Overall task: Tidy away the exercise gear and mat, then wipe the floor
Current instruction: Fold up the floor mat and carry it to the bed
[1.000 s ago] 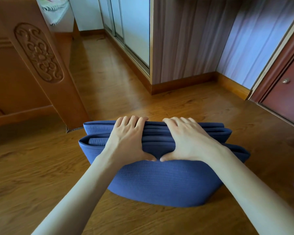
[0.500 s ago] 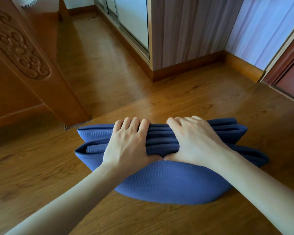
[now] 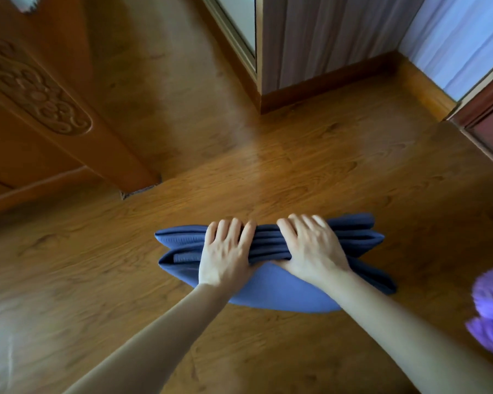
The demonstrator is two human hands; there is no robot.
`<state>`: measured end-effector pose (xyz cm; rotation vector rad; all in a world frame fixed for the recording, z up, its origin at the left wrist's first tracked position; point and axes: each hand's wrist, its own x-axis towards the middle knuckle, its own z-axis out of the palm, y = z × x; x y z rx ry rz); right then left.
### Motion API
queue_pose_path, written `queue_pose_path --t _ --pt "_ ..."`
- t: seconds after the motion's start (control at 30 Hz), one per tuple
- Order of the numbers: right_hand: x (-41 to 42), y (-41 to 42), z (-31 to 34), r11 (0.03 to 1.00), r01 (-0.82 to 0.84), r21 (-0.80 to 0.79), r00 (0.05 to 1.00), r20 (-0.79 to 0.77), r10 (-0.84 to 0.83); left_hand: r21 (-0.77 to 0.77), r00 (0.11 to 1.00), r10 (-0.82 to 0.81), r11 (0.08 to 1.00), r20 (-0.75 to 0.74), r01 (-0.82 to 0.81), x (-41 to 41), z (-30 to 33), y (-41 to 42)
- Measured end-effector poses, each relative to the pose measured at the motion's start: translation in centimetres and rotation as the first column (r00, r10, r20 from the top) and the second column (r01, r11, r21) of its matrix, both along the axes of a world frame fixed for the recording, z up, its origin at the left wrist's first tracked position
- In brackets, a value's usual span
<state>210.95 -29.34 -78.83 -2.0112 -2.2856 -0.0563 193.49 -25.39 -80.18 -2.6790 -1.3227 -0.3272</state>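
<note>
Head view: folded blue mat (image 3: 268,291), layered edges up.

We saw a matt, finely ribbed blue mat (image 3: 268,291) on a glossy wood-grain floor (image 3: 310,172), beside a carved, polished wooden bedpost (image 3: 40,95).

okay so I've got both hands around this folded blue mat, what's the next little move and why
Probably lift it straight up, keeping the squeeze. Your left hand and right hand both grip the folded blue exercise mat around its layers, but its ends splay open, so loosening could let it unfold onto the wooden floor.
</note>
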Motion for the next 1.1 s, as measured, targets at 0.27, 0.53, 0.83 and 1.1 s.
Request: queue_pose_path --t 0.27,0.53,0.83,1.1 --pt "-2.4 -3.8 3.9 0.966 0.041 -0.257 0.998 -0.027 -0.05 -0.196 0.959 -0.158 0.974 -0.235 0.113 -1.8 3.9 -2.3" --pt "-8.3 -7.4 14.3 0.942 -0.041 -0.333 0.999 -0.039 0.03 -0.28 0.953 -0.147 0.958 -0.266 0.069 -8.3 14.7 -6.9" --pt "-15.6 -5.4 37.1 0.968 -0.234 -0.094 0.972 -0.053 0.23 -0.151 0.973 -0.048 0.988 -0.226 0.014 -17.9 39.1 -7.4" --pt "-26.6 -6.3 58.8 0.919 -0.384 0.086 0.914 -0.109 0.392 -0.025 0.97 0.199 0.978 -0.141 -0.205 -29.3 59.8 -12.8"
